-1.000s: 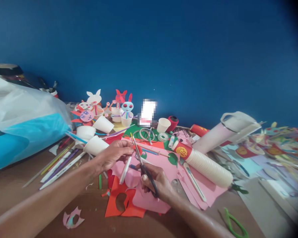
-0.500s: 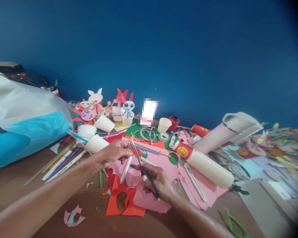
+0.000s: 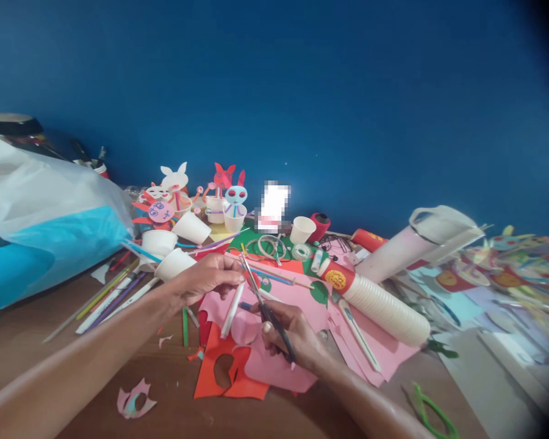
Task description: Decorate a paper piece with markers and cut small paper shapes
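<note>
My right hand (image 3: 286,335) is closed around the black handles of a pair of scissors (image 3: 269,314), with the blades pointing up and away. Close to the blades, my left hand (image 3: 215,277) is closed in a pinch; its fingertips hide most of what is between them, and a bit of red shows there. Beneath both hands lie pink paper sheets (image 3: 297,305) and an orange-red sheet (image 3: 210,366) with a hole cut in it. A white strip (image 3: 232,311) lies between the hands.
Paper-cup animal figures (image 3: 235,207) stand by the wall. A stack of paper cups (image 3: 388,308) and a utility knife (image 3: 357,335) lie right; pens (image 3: 105,305) and a plastic bag (image 3: 64,244) are left. Green scissors handles (image 3: 432,414) sit near the front edge.
Both hands stay almost in place. The scissors in my right hand have shifted very slightly, their handles a little lower and to the right.
</note>
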Demonstrator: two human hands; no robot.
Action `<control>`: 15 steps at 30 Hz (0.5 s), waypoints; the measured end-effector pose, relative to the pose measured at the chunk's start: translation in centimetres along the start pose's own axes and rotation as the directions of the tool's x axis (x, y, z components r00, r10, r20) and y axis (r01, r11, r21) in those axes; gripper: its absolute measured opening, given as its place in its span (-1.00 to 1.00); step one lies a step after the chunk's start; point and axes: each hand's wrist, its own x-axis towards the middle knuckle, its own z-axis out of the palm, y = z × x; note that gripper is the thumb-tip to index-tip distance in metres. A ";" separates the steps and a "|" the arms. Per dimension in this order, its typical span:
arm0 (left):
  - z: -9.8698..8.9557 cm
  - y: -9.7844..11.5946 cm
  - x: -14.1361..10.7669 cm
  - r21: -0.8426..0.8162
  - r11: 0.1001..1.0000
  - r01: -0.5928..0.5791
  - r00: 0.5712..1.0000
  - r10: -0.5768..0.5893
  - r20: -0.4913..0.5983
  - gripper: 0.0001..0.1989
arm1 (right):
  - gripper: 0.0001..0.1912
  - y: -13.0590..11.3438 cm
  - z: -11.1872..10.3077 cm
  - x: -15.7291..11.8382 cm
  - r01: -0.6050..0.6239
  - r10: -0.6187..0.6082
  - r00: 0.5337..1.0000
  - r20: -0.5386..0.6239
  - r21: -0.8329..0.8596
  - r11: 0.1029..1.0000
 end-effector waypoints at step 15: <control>-0.2 0.2 -0.1 0.016 1.000 -0.013 1.000 0.013 -0.006 -0.95 | -0.58 -0.2 0.2 0.0 -0.017 0.016 0.999 0.036 0.023 1.000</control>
